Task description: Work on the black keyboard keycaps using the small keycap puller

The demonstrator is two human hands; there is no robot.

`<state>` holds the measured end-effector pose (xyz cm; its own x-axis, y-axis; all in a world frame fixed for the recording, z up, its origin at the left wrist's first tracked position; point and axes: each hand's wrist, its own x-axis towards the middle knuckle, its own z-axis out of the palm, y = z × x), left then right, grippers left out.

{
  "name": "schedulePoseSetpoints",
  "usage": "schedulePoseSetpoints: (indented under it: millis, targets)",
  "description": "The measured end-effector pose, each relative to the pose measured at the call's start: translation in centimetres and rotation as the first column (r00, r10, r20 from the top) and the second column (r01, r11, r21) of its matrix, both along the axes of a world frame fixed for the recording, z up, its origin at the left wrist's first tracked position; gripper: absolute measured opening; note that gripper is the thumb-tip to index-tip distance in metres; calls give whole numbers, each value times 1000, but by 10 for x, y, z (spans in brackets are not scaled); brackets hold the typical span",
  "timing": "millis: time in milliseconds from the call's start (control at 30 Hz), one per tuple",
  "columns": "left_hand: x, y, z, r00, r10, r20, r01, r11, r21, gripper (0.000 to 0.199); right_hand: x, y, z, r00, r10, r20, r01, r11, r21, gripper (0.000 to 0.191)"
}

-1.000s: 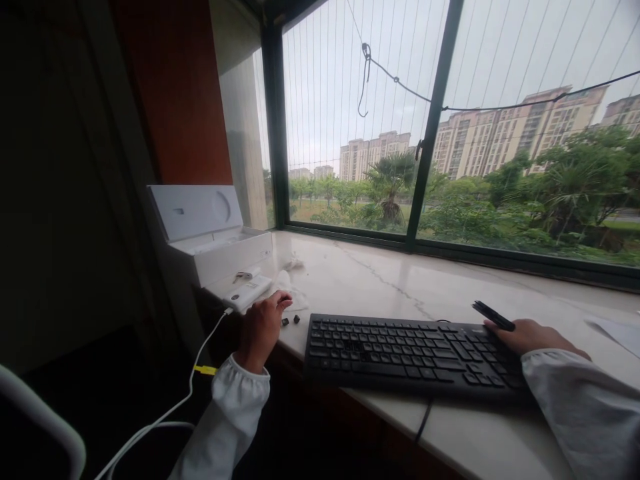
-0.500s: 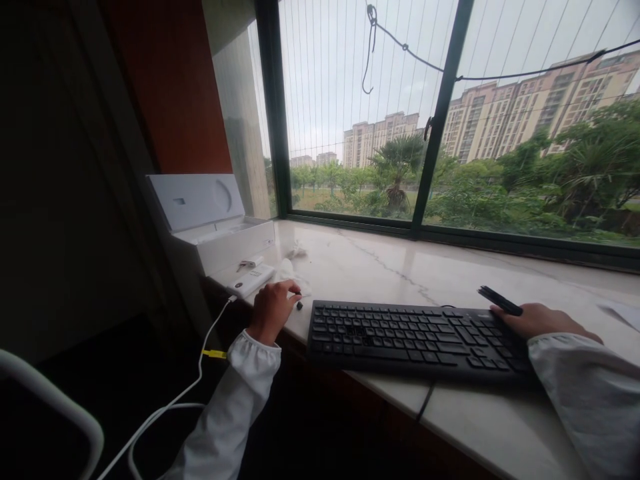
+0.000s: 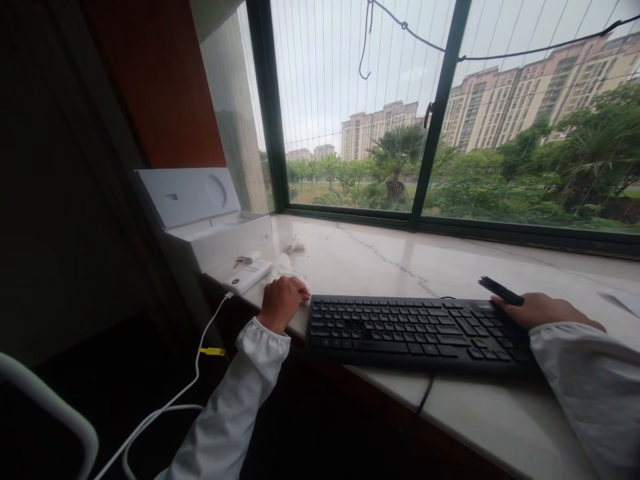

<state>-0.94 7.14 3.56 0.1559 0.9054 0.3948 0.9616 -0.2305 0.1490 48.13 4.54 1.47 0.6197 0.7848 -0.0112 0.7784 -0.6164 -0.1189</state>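
The black keyboard lies along the sill's front edge, with a patch of dark gaps in its left half where keycaps look to be off. Just beyond its upper left corner is my left hand, fingers pinched together and down near the sill; whatever is in the pinch is hidden. My right hand is at the keyboard's right end, closed around a slim black pen-like tool that points up and left.
A white open box stands at the left end of the marble sill. In front of it are a white power bank with a cable and keys. Crumpled white tissue lies beside them. A window rises behind.
My left hand has shifted slightly right towards the keyboard corner. Small black pieces at and below its fingertips are now out of sight. My right hand keeps its hold on the black tool.
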Motion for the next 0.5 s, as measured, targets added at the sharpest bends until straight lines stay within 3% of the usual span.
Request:
schedulePoseSetpoints:
  millis: [133, 233, 367, 500]
  targets:
    - [3, -11, 7, 1000, -9, 30, 7, 998, 67, 14, -16, -9, 12, 999, -39, -23, 36, 993, -108, 65]
    - [15, -24, 15, 994, -104, 34, 100, 990, 99, 18, -24, -14, 17, 999, -48, -21, 46, 993, -112, 68]
    - [39, -45, 20, 935, -354, -7, 354, 935, -5, 24, -29, -16, 20, 997, -72, -22, 69, 991, -119, 69]
    - [56, -62, 15, 900, -433, -54, 425, 898, -115, 30, -33, -18, 23, 998, -62, -16, 60, 993, -105, 68]
